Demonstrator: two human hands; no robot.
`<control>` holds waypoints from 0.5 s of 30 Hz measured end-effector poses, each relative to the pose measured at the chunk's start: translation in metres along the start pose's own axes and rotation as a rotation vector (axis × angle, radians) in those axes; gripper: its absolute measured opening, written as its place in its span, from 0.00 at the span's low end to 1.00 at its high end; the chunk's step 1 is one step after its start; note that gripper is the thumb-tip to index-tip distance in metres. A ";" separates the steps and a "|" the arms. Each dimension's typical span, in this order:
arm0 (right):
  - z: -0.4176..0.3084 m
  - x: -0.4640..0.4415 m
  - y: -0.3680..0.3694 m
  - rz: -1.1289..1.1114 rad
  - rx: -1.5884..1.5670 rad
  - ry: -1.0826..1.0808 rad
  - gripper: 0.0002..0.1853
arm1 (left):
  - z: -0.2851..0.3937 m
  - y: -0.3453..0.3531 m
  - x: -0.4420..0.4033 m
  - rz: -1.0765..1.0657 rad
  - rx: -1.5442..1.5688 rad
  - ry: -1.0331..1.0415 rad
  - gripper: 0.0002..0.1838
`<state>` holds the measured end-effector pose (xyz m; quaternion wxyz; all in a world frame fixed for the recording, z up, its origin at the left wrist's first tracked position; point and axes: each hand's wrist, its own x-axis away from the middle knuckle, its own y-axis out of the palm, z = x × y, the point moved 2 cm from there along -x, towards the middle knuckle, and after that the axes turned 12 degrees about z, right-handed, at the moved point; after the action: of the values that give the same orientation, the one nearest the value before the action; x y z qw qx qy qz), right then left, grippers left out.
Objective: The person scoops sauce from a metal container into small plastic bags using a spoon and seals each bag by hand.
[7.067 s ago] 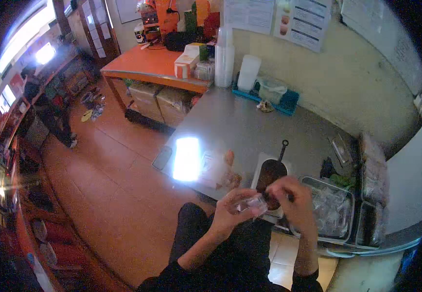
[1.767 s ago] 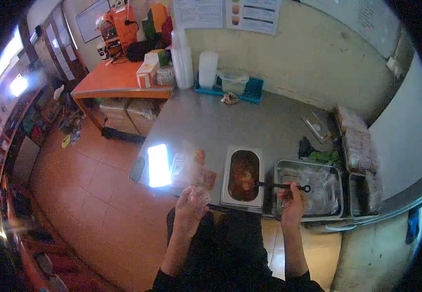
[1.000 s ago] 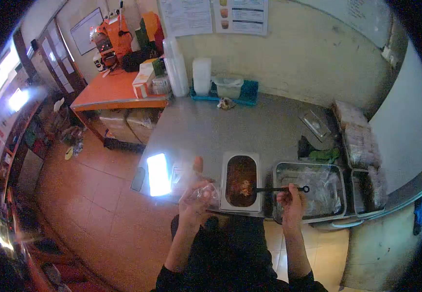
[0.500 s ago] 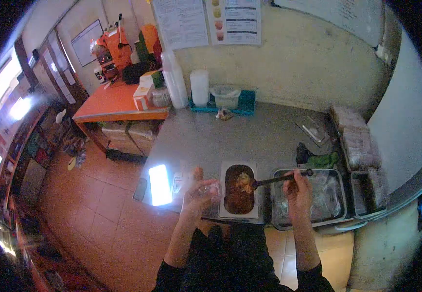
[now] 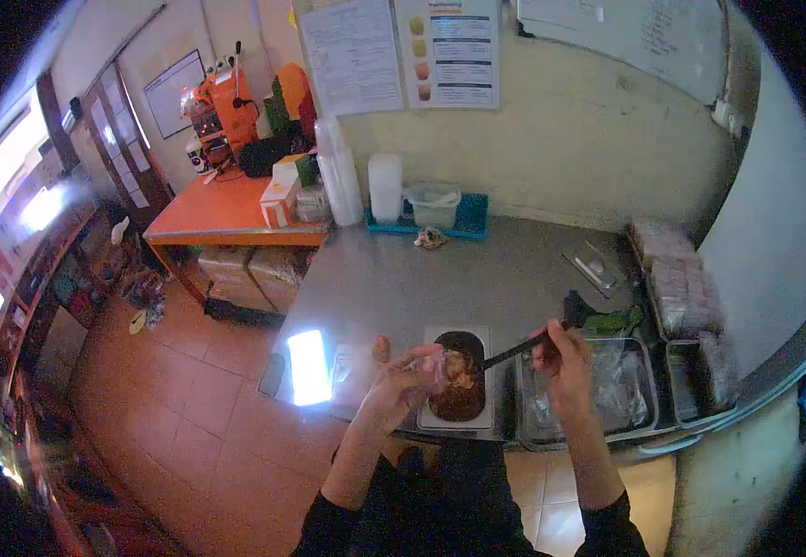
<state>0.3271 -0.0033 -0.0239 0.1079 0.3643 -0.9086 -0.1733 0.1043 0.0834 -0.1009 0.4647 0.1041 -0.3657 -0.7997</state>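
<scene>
My left hand (image 5: 401, 382) is closed on a small clear plastic cup (image 5: 433, 369), held at the left edge of a metal pan (image 5: 487, 418). Dark reddish-brown food (image 5: 459, 403) lies in the pan. My right hand (image 5: 565, 369) grips the black handle of a ladle (image 5: 514, 353), which slants down to the left. Its bowl, with pale chunky food, is over the pan beside the cup; whether they touch I cannot tell. Right of the pan, under my right hand, a metal tray (image 5: 654, 408) holds clear plastic pieces.
A bright screen (image 5: 309, 368) lies at the counter's left edge. Green cloth (image 5: 614, 321) and stacked wrapped packs (image 5: 683, 288) are at the right. Along the wall stand a blue tray (image 5: 473, 218) with containers and tall stacked cups (image 5: 338, 181). An orange table (image 5: 222, 209) is back left.
The ladle has risen from the food to beside the cup, its handle now tilted up. My left hand has brought the cup rightward over the pan's edge. The view has tilted up.
</scene>
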 end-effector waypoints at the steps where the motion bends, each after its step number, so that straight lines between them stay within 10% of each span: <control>1: -0.004 -0.003 0.000 -0.046 0.112 -0.028 0.14 | 0.001 0.005 0.002 -0.028 -0.008 0.020 0.19; 9: -0.043 -0.019 0.068 -0.442 0.732 -0.290 0.19 | 0.012 0.047 0.020 0.029 -0.514 0.144 0.17; 15: -0.054 0.016 0.134 -0.780 0.999 -0.991 0.19 | -0.021 0.032 0.010 0.120 -0.308 0.135 0.16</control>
<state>0.2495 0.0634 0.0792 -0.5520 0.5413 -0.6283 0.0870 0.1303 0.0555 -0.0922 0.5456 0.0633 -0.2125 -0.8082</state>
